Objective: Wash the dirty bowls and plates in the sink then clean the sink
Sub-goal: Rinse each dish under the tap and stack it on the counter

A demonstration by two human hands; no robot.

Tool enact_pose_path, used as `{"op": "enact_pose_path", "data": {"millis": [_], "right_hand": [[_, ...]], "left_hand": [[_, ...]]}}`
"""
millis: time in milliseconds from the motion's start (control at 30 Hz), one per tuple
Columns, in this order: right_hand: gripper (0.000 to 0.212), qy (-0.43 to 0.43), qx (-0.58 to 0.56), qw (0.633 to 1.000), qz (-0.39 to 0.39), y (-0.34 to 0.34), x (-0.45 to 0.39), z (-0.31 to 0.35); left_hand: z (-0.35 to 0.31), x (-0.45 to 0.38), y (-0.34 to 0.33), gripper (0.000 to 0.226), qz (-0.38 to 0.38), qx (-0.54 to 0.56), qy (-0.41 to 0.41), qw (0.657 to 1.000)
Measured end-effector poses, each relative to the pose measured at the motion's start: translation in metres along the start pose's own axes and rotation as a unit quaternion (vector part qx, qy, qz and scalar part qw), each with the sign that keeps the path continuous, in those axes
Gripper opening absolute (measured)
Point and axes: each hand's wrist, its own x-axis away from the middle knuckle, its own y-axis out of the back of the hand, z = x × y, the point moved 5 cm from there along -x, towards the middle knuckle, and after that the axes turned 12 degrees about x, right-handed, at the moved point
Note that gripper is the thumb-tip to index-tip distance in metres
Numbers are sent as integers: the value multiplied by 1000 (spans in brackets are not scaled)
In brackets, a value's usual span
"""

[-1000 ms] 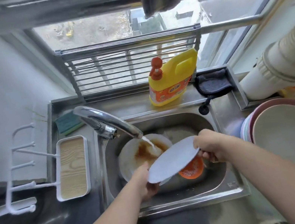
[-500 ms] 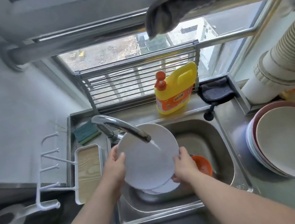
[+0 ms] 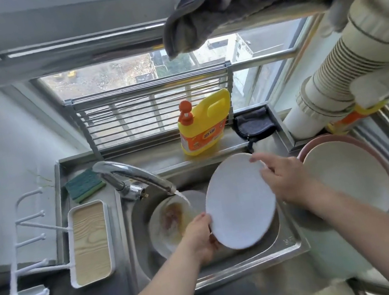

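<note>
A white plate (image 3: 239,201) is held tilted over the right half of the steel sink (image 3: 250,262). My left hand (image 3: 201,237) grips its lower left rim. My right hand (image 3: 281,176) rests on its upper right edge with fingers spread. Below it, on the left of the basin, lies a dirty plate (image 3: 172,219) smeared brown. Water runs from the tap (image 3: 136,175) onto that dirty plate.
A yellow detergent bottle (image 3: 202,122), a dark cloth (image 3: 254,123) and a green sponge (image 3: 84,185) sit on the ledge behind the sink. Stacked bowls (image 3: 348,172) stand on the right counter. A white tray (image 3: 89,244) with hooks hangs at left. Towels hang overhead.
The white plate has moved from under the tap to the right side of the sink, uncovering the dirty plate. My right hand shifted from the plate's lower edge to its upper right edge.
</note>
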Motion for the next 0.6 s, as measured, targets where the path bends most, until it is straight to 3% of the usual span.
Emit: {"op": "enact_pose_path", "data": {"millis": [33,100,200,300,467,600], "right_hand": [[22,-20,-30,999,20,-2,-1,-11],[22,-69,-154,983,72,-13,0,-24],[18,-101,-298,929,194,-40,10,-21],[24,-33,-252,945,207,-68,9,-6],[41,55,-31,987,146,-80,0,56],[53,88,-35,986,134,-82,-2,115]], "left_hand": [[-3,3,-1,34,12,-2,-6,1000],[-15,7,8,39,5,1,-11,1000],[-32,7,43,20,-35,4,29,999],[-40,12,77,23,-53,86,59,993],[-17,10,123,38,-100,157,75,980],[3,2,128,62,-95,228,71,966]]}}
